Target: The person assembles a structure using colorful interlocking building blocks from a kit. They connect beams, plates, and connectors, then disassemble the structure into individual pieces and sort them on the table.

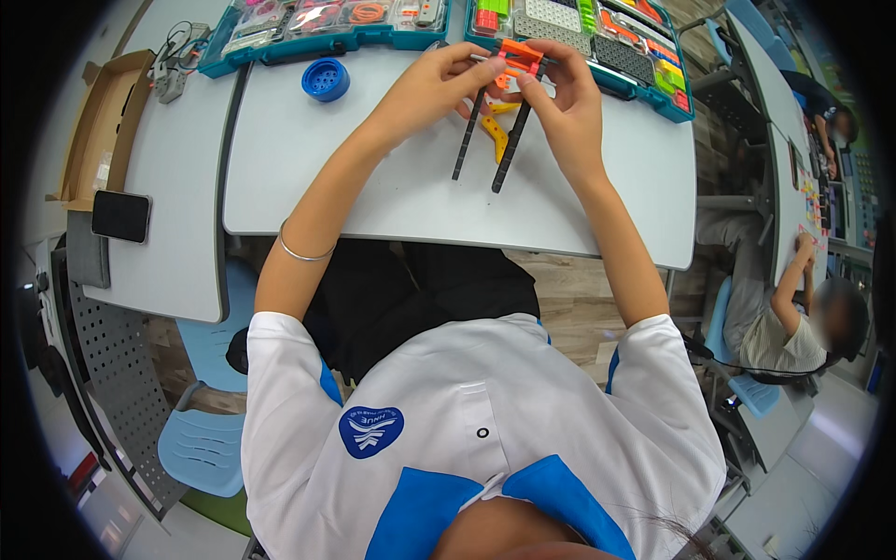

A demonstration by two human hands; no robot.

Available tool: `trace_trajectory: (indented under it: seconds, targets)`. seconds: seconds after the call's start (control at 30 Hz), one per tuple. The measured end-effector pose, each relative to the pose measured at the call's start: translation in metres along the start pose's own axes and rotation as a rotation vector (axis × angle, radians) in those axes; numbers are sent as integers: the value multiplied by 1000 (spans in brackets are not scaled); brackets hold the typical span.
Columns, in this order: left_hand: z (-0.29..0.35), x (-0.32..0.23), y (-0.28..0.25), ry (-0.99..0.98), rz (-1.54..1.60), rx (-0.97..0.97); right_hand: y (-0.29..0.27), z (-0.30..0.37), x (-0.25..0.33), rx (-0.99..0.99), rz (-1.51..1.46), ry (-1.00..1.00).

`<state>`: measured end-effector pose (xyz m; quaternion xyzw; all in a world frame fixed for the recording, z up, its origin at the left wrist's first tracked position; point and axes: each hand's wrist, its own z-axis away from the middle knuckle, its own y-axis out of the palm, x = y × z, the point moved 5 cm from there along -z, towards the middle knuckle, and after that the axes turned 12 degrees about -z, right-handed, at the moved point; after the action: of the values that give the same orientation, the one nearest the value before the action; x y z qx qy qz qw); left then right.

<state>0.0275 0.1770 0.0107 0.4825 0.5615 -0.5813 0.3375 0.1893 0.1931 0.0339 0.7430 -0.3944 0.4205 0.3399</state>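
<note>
Both my hands are closed around an assembly of plastic building parts at the table's far side. Its orange pieces [519, 52] sit between my fingers, and two long black beams [511, 149] hang from it toward me. My left hand [443, 82] pinches the left side by the thinner beam. With thumb and fingers, my right hand [565, 91] grips the right side near the top of the thicker beam. A bent yellow piece [496, 138] shows behind and between the beams; whether it is joined to them I cannot tell. My fingers hide part of the joints.
A blue round wheel-like part [325, 80] lies on the white table [373, 201]. Two teal cases of sorted parts, a left case [327, 42] and a right case [644, 91], line the far edge. A phone [121, 216] and cardboard box [110, 131] are at left. Other people sit at right.
</note>
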Motion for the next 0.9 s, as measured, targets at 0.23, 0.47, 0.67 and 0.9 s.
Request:
trace_trajectory:
  seconds: [0.23, 0.47, 0.67, 0.9]
  targets:
    - [4, -8, 19, 13, 251, 168, -2, 2, -9, -23, -34, 222]
    - [4, -6, 22, -111, 388, 252, 4, 6, -8, 66, -11, 326]
    - [7, -15, 18, -53, 385, 274, 3, 5, -12, 121, -63, 261]
    - [4, -8, 20, -62, 415, 229, 1, 3, -10, 61, -40, 293]
